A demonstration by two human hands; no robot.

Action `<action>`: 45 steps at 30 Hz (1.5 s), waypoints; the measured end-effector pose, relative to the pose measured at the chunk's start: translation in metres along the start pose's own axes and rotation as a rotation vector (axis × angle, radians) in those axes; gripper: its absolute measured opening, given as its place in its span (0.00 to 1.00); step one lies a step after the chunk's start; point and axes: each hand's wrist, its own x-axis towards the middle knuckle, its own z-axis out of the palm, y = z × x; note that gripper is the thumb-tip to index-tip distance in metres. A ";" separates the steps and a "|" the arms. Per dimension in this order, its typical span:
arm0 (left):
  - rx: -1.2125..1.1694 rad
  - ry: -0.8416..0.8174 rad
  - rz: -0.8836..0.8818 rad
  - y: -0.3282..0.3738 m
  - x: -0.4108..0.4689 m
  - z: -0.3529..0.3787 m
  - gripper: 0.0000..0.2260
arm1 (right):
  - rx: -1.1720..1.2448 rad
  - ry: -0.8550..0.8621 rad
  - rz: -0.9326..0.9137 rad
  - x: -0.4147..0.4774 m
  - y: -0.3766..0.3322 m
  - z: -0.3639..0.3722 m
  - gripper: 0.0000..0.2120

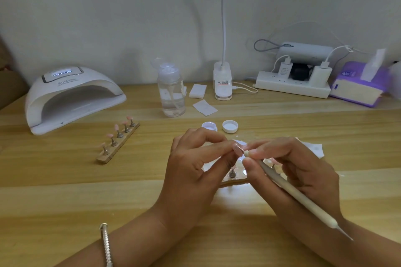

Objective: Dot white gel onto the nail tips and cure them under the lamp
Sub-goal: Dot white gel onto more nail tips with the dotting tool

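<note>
Nail tip (235, 147) sits pinched in the left hand (195, 171). The right hand (303, 165) grips a dotting pen (293, 191) against it.

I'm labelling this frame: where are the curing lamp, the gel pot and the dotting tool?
curing lamp (71, 87): head view, arch above its opening.
gel pot (209, 126): head view, its open top.
dotting tool (303, 198): head view, mid-shaft.

Silver bracelet (106, 245) on left wrist
</note>
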 end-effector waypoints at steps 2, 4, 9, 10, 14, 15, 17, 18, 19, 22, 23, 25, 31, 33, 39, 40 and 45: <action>-0.004 -0.001 0.003 0.000 0.000 0.000 0.07 | -0.001 0.012 0.011 -0.001 0.001 0.000 0.07; -0.002 -0.001 0.009 0.001 0.000 0.000 0.07 | 0.005 0.015 0.014 -0.002 0.001 0.000 0.07; 0.001 -0.005 0.008 0.002 0.001 -0.001 0.07 | 0.006 -0.004 -0.007 0.000 0.002 0.001 0.06; 0.000 -0.008 0.005 0.002 0.001 -0.001 0.07 | 0.004 -0.001 -0.006 0.000 0.002 0.001 0.07; 0.003 -0.009 -0.002 0.002 0.001 -0.001 0.07 | 0.031 -0.002 -0.005 -0.001 0.004 0.001 0.06; 0.003 -0.011 0.000 0.002 0.001 -0.001 0.07 | 0.031 0.003 -0.001 -0.001 0.005 0.001 0.06; 0.001 -0.015 0.005 0.002 0.001 -0.001 0.07 | 0.037 0.008 0.000 -0.001 0.005 0.001 0.06; 0.001 -0.015 0.007 0.002 0.001 -0.001 0.07 | 0.040 0.006 -0.003 -0.001 0.005 0.001 0.06; -0.001 -0.014 0.006 0.002 0.001 -0.001 0.07 | 0.040 0.002 -0.007 -0.001 0.005 0.001 0.06; -0.010 -0.009 -0.003 0.001 0.000 -0.001 0.07 | 0.033 -0.012 -0.012 -0.001 0.005 0.001 0.05; -0.006 -0.007 -0.002 0.001 0.000 -0.001 0.07 | 0.029 -0.015 -0.013 -0.001 0.005 0.001 0.06; -0.002 -0.004 -0.002 0.000 0.000 0.000 0.07 | 0.025 -0.017 -0.025 0.000 0.005 0.001 0.06; -0.039 0.007 -0.030 0.000 0.000 0.000 0.07 | 0.059 -0.005 -0.021 -0.001 0.008 0.001 0.06; -0.043 0.007 -0.044 0.000 0.000 0.000 0.06 | 0.063 0.000 -0.028 -0.001 0.008 0.000 0.07; -0.063 0.009 -0.102 0.001 0.001 -0.001 0.06 | 0.012 0.066 -0.025 0.011 0.008 -0.007 0.07; -0.076 0.005 -0.108 0.001 0.001 -0.001 0.07 | -0.019 0.074 -0.001 0.016 0.010 -0.011 0.06; -0.089 -0.011 -0.125 0.003 0.002 -0.002 0.07 | -0.173 0.042 0.127 0.040 0.026 -0.028 0.09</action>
